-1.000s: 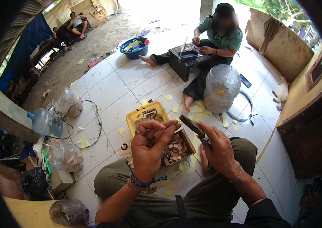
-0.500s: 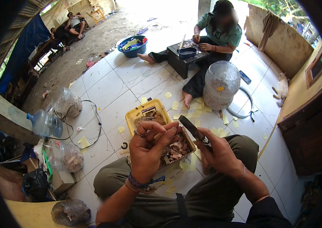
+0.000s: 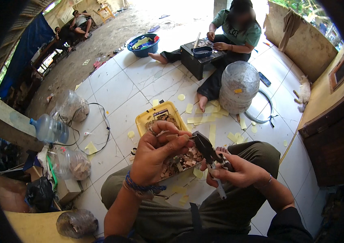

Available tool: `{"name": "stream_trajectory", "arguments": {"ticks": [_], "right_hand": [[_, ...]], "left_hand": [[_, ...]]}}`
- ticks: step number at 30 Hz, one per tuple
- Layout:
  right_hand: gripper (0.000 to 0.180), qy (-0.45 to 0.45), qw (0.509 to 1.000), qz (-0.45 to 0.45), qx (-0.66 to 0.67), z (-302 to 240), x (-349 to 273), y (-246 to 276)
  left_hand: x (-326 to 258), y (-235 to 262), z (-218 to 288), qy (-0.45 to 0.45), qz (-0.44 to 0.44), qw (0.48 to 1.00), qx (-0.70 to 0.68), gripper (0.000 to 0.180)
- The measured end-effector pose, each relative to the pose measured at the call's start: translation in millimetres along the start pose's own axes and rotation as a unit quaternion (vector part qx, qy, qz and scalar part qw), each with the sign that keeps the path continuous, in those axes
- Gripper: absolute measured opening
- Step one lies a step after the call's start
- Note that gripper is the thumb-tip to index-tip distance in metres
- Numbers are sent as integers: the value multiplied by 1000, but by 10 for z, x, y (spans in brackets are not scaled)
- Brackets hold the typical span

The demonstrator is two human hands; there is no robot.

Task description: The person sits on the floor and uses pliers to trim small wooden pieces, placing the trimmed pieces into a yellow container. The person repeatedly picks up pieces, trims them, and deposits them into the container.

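— Head view: what's the left hand (image 3: 155,156) doing?
— Pinching a small strip (image 3: 178,137) at its fingertips, offering it to the pliers (image 3: 206,149).
— And the right hand (image 3: 236,172)?
— Wrapped round the pliers' handles, nose at the strip.
— Why over the lap?
— Probably so pieces drop into the yellow tray (image 3: 149,117) of chips (image 3: 182,160) below.

The pliers (image 3: 207,150) have dark matt metal jaws and handles with a pale plastic cover. The tray (image 3: 155,118) is yellow plastic, a little glossy. The pieces (image 3: 186,158) in it look like rough wood chips. The floor tiles (image 3: 115,91) are smooth and shiny ceramic. The trousers (image 3: 257,158) are matt green cloth.
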State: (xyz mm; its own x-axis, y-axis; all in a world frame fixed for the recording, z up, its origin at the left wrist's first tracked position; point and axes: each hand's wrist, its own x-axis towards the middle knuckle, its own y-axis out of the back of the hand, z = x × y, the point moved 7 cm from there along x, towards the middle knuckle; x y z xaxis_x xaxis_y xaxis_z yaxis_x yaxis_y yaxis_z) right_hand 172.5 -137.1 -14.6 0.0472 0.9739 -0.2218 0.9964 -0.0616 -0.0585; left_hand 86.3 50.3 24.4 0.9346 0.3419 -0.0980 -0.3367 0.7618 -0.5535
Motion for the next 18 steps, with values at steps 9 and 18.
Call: {"name": "stream_trajectory", "arguments": {"ticks": [9, 18], "right_hand": [[34, 31, 996, 67, 48, -249, 2, 24], [48, 172, 841, 349, -375, -418, -115, 394]], "left_hand": [[-4, 42, 29, -42, 15, 997, 61, 24], [-38, -31, 149, -137, 9, 982, 127, 24]]}}
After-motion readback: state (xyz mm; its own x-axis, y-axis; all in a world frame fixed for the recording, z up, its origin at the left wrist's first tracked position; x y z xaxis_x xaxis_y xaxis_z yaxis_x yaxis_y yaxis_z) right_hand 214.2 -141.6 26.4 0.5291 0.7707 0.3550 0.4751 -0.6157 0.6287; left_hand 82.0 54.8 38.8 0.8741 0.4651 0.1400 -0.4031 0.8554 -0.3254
